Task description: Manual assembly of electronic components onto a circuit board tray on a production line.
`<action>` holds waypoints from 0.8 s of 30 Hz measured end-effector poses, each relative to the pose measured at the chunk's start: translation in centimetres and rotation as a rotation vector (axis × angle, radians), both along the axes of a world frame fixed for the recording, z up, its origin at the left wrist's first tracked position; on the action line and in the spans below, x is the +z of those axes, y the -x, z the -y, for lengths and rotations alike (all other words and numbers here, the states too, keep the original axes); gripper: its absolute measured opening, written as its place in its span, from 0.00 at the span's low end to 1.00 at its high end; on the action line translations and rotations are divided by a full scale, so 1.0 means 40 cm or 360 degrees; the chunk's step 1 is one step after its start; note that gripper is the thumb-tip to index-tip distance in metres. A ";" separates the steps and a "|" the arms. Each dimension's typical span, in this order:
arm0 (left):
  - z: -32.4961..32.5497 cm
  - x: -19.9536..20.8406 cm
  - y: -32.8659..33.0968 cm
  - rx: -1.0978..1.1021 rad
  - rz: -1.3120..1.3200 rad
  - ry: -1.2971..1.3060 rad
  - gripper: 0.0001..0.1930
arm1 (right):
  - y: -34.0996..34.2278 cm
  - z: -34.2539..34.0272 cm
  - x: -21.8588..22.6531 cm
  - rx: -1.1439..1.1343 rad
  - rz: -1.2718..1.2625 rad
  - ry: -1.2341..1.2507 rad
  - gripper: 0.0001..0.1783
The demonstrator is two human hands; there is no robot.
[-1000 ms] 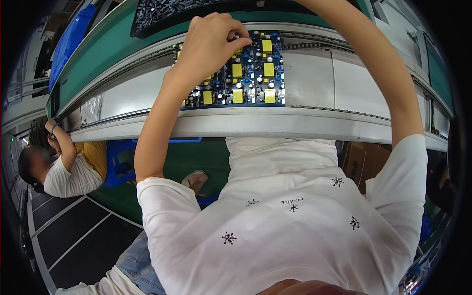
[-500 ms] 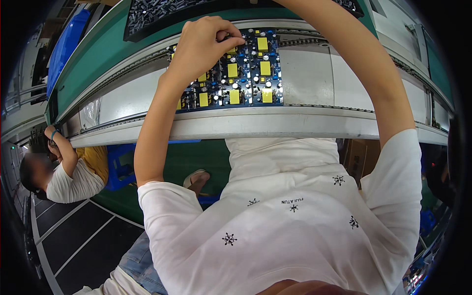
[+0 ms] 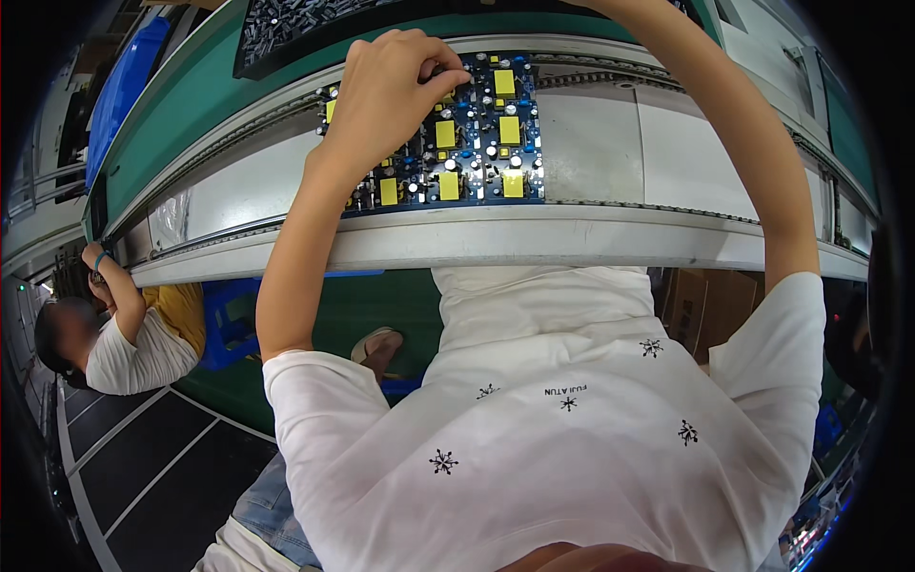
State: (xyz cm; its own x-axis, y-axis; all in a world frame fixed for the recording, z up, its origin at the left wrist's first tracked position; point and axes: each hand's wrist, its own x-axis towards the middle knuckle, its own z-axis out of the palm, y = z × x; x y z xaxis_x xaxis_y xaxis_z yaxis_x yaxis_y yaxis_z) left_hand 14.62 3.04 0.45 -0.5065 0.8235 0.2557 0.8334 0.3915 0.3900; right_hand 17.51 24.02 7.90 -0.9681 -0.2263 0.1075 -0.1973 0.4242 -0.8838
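Across the conveyor's edges (image 3: 591, 238) lay circuit boards (image 3: 479, 143), presumably for support; left hand (image 3: 389, 88) pinched, contents unclear; right hand unseen.

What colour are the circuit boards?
The circuit boards are dark blue, clearest in the head view.

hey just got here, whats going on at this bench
A person's left hand is at the circuit boards on the conveyor, thumb and fingers pinched together near their far edge. Whether it holds a part is hidden. The right arm reaches past the top of the picture, its hand out of sight. A black tray of small parts sits beyond the conveyor.
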 end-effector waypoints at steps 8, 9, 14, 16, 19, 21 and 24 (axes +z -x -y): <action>0.014 -0.002 0.003 -0.0016 -0.0008 0.0083 0.09 | -0.083 -0.030 -0.108 -0.0004 -0.0081 0.0221 0.07; 0.014 -0.003 -0.001 -0.0040 -0.0078 0.0044 0.09 | -0.107 -0.032 -0.118 0.0009 -0.0081 0.0215 0.07; -0.010 0.052 0.022 0.0245 0.0099 0.0015 0.08 | -0.204 -0.060 -0.196 -0.0054 0.0144 -0.0101 0.05; -0.013 0.051 0.064 0.0416 0.0264 0.0031 0.09 | -0.222 -0.066 -0.224 -0.0069 0.0075 -0.0209 0.06; 0.026 0.023 0.203 0.0619 -0.1000 -0.0169 0.12 | -0.222 -0.058 -0.223 -0.0003 0.0038 -0.0262 0.07; 0.031 0.018 0.262 0.0715 -0.0649 -0.0132 0.12 | -0.216 -0.056 -0.230 0.0035 0.0018 -0.0294 0.07; 0.024 0.001 0.348 0.0730 -0.0171 -0.0110 0.11 | -0.213 -0.051 -0.249 -0.0031 -0.0105 -0.0283 0.08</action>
